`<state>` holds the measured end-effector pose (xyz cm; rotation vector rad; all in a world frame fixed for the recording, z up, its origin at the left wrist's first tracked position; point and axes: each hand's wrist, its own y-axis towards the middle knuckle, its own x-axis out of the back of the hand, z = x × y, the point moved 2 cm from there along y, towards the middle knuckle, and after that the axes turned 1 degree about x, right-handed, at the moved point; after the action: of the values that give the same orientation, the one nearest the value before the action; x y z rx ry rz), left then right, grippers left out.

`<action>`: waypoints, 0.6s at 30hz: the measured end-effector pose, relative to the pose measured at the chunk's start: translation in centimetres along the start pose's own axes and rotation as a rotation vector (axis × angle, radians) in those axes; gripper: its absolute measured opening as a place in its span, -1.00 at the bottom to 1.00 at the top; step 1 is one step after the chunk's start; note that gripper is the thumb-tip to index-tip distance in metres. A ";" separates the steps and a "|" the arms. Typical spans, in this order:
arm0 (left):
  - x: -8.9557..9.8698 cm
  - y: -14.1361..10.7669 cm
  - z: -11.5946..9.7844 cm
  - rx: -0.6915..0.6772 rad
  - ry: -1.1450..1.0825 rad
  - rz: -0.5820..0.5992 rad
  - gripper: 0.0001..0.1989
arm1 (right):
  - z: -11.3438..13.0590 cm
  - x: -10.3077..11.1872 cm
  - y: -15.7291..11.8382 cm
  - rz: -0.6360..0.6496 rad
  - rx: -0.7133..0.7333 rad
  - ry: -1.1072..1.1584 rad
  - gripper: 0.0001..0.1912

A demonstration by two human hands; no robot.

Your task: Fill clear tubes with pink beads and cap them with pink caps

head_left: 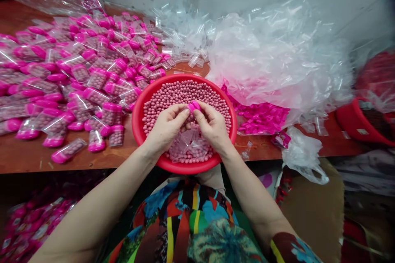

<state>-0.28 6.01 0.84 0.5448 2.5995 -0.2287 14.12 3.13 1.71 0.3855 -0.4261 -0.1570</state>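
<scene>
While left hand (165, 127) and right hand (212, 125) pinch a rounded pink plastic cap (194, 107) at frame centre, it looks light, stiff, slippery. Its edges likely grip best.

At the brown table's (101, 157) front edge, the basin (137, 119) is red, its beads (185, 88) dusty pink, the held piece (194, 107) magenta; the shirt (171, 230) has yellow stripes.

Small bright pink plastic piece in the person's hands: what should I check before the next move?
1. Small bright pink plastic piece gripped by left hand and right hand: ok.
2. Both hands above round red plastic basin: ok.
3. Small round pink beads available in basin: ok.
4. Loose bright pink plastic pieces in view: ok.
5. Held piece attached to anything: cannot tell, partly covered.
</scene>
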 end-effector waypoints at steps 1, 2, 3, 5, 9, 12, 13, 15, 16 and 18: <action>0.1 0.0 0.1 -0.010 0.017 -0.025 -0.74 | 0.1 -0.1 -0.1 0.019 0.079 -0.114 -0.63; 0.2 0.0 0.2 -0.018 0.030 -0.048 -0.76 | 0.3 -0.2 -0.2 0.039 0.144 -0.216 -0.61; 0.2 0.0 0.3 -0.024 0.037 -0.065 -0.76 | 0.3 -0.3 -0.2 0.057 0.192 -0.296 -0.59; 0.2 0.0 0.5 -0.039 0.046 -0.092 -0.77 | 0.5 -0.5 -0.2 0.078 0.251 -0.385 -0.57; 0.0 -0.2 0.2 -0.090 0.104 -0.103 -0.78 | 0.5 -0.3 0.3 0.090 0.246 -0.301 -0.65; -0.3 -0.3 -0.3 -0.143 0.188 -0.031 -0.79 | 0.4 0.3 0.5 -0.013 0.138 -0.070 -0.69; -0.4 -0.4 -0.5 -0.160 0.205 -0.016 -0.79 | 0.4 0.4 0.5 -0.043 0.118 -0.011 -0.70; -0.4 -0.5 -0.7 -0.188 0.214 -0.011 -0.78 | 0.5 0.5 0.4 -0.065 0.113 0.044 -0.73; -0.4 -0.5 -0.8 -0.197 0.213 -0.013 -0.77 | 0.5 0.5 0.3 -0.070 0.115 0.046 -0.73; -0.4 -0.6 -0.9 -0.204 0.213 -0.011 -0.75 | 0.6 0.4 0.2 -0.090 0.095 0.033 -0.71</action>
<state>-0.63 5.54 1.84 0.5047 2.7889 0.0969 14.28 2.99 2.44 0.5002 -0.3846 -0.2182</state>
